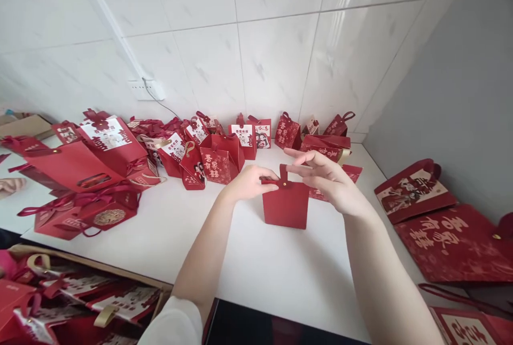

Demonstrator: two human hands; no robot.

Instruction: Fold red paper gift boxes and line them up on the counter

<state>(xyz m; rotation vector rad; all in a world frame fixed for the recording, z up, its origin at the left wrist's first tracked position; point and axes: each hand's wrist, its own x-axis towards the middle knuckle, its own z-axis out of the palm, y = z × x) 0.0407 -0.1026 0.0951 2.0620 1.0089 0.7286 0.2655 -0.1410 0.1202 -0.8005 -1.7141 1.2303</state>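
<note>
A small red gift box (285,208) stands upright on the white table, its plain side facing me. Its strap handle (284,173) rises from the top, with a gold stud at the base. My left hand (252,182) pinches the box's upper left edge, thumb in front and fingers behind. On the other side, my right hand (324,176) is open, fingers stretched out toward the strap and top right corner. Whether those fingertips touch the box I cannot tell. Behind my right hand, a red box with gold lettering (323,144) is partly hidden.
Several red gift boxes (216,166) line the tiled wall, and ribboned boxes (86,208) cluster at left. A carton (162,302) of red boxes sits at lower left. More red packages (452,243) lie along the grey panel at right. Another person's hand (11,187) shows at the left edge.
</note>
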